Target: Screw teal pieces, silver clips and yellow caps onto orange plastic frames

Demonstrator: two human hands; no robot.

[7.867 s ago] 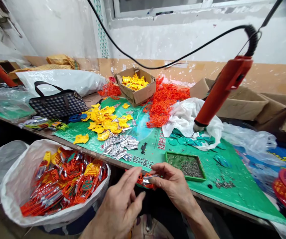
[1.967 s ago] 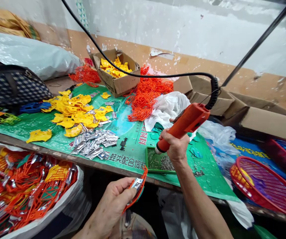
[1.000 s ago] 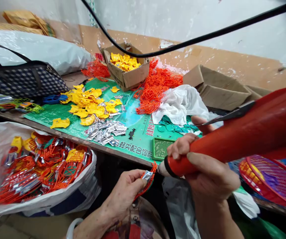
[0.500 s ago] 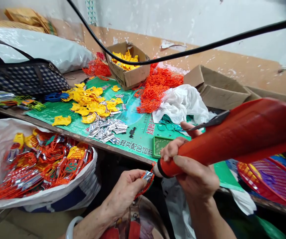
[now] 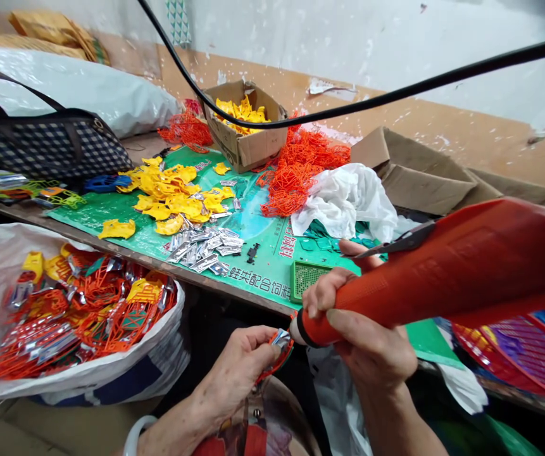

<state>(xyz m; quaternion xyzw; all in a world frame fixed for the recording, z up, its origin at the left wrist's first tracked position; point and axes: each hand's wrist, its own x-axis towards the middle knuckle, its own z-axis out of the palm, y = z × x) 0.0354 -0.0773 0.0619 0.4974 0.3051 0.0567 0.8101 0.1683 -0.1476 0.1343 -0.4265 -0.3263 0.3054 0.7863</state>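
My right hand is wrapped round a big orange electric screwdriver, its tip pressed against a small orange plastic piece with a metal plate. That piece is pinched in my left hand, low in front of the table edge. Behind the tip, a small green tray of screws lies on the green mat.
A white bag of finished orange and yellow pieces stands at lower left. On the mat lie yellow parts, metal plates, orange frames and a white bag. A cardboard box, a checked handbag and a red basket surround them.
Earlier both hands fitted the piece; my right hand then took the screwdriver, dipped it at the screw tray and brought its tip down onto the piece. In the last second little has moved.
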